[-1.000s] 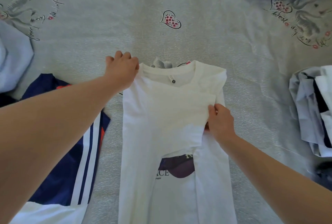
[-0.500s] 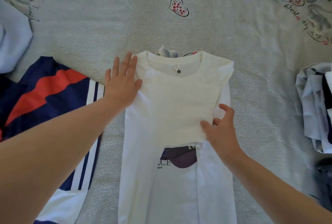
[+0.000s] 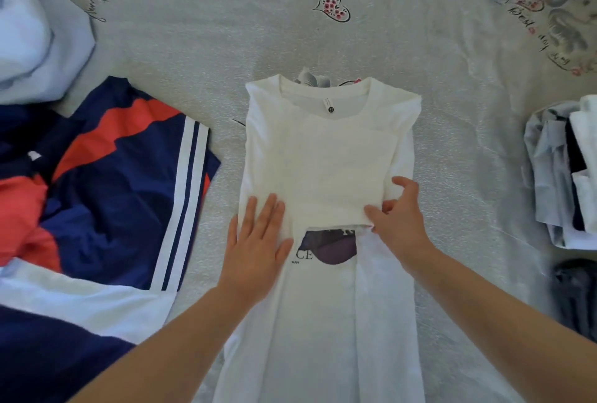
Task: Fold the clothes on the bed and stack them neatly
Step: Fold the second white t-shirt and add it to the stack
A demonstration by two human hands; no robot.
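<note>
A white T-shirt (image 3: 319,157) with a dark purple print lies lengthwise on the grey bedspread (image 3: 226,31), collar away from me. Both sides are folded inward and a sleeve lies across the chest. My left hand (image 3: 258,241) lies flat with straight fingers on the shirt's left folded side, just below the sleeve's lower corner. My right hand (image 3: 399,222) sits at the sleeve's lower right corner, fingers curled at the cloth edge and thumb lifted.
A navy, red and white striped garment (image 3: 106,196) is spread out to the left. Pale blue cloth (image 3: 35,37) is bunched at the far left. A pile of white and light blue clothes (image 3: 562,173) sits at the right edge, with dark cloth (image 3: 575,293) below it.
My left hand has slid from the shirt's left shoulder down to beside the sleeve's lower edge, opening flat. My right hand stays at the sleeve's lower right corner.
</note>
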